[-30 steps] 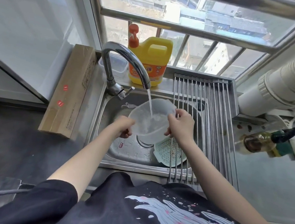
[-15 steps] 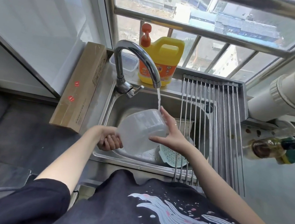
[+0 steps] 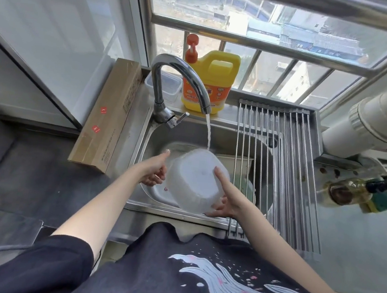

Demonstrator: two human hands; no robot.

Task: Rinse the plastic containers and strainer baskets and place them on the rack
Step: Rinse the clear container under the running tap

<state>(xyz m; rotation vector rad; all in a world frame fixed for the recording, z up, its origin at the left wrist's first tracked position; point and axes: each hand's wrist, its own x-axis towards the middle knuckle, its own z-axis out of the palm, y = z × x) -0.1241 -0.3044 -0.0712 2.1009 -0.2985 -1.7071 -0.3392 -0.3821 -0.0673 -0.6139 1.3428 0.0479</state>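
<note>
Steel sink (image 3: 155, 130) under window, tap (image 3: 178, 82) running; translucent container (image 3: 196, 180) is held base-up over basin, water hitting its far edge. Left hand (image 3: 153, 170) grips left rim, right hand (image 3: 227, 198) grips near-right side, thumb laid on base. Rack (image 3: 288, 171) spans sink's right half, yellow jug (image 3: 209, 80) behind tap

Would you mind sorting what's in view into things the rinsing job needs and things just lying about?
In use: translucent container, left hand, right hand, running faucet, sink, roll-up rack.

Lying about: yellow detergent jug, cardboard box, small lidded tub, oil bottle.
</note>
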